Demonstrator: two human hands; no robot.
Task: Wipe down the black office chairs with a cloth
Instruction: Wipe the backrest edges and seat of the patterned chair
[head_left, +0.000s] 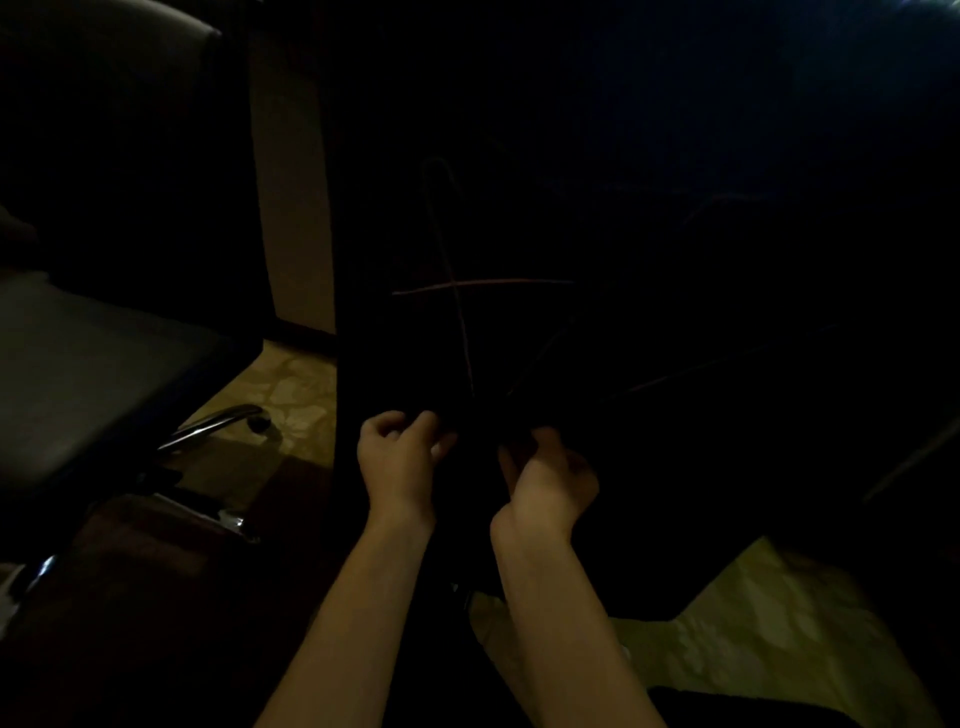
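Note:
The scene is very dark. My left hand and my right hand are side by side at the centre, fingers curled and pinching the lower edge of a dark cloth. The cloth shows only as a black mass crossed by thin reddish lines, and its outline is lost in the shadow. A black office chair stands to the left of my hands, apart from them, with its padded seat and tall backrest facing me. Whatever lies behind the cloth is hidden.
The chair's chrome legs and castors spread over the floor at lower left. A yellowish patterned carpet shows at lower right and beside the chair. A pale wall strip stands behind the chair. The right half is black.

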